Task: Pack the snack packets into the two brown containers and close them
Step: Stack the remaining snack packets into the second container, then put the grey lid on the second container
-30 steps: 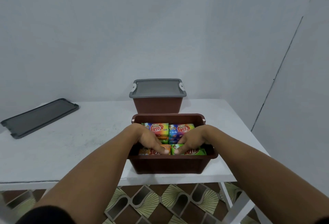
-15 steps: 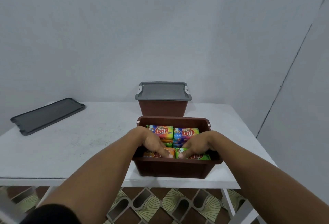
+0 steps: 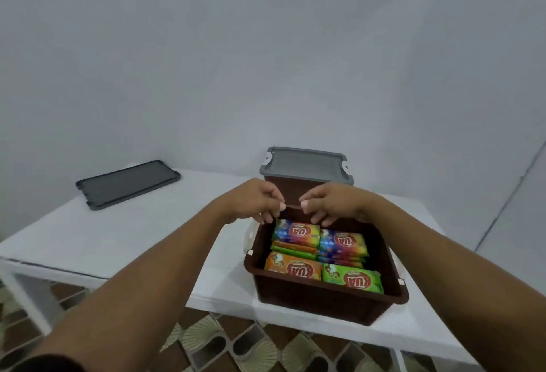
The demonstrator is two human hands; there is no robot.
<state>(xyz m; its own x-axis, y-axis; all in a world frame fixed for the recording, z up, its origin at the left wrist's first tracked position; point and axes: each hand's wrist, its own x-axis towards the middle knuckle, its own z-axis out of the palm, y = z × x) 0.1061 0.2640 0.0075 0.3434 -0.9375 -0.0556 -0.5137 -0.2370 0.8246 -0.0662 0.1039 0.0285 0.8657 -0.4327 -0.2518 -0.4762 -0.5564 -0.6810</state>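
Note:
An open brown container (image 3: 319, 302) stands at the table's front edge, filled with several colourful snack packets (image 3: 322, 253). My left hand (image 3: 254, 201) and my right hand (image 3: 331, 201) hover side by side above its far rim, fingers loosely curled and holding nothing. Behind them stands a second brown container (image 3: 277, 191), closed with a grey lid (image 3: 307, 166). A loose dark grey lid (image 3: 128, 184) lies flat at the table's far left.
The white table (image 3: 124, 241) reaches to a pale wall at the back. Its front edge drops to a patterned tile floor (image 3: 236, 345). A white table leg (image 3: 26, 297) shows at the lower left.
Both hands have lifted off the front packets and moved up to the container's far rim. The view has swung left, so the containers now sit right of centre.

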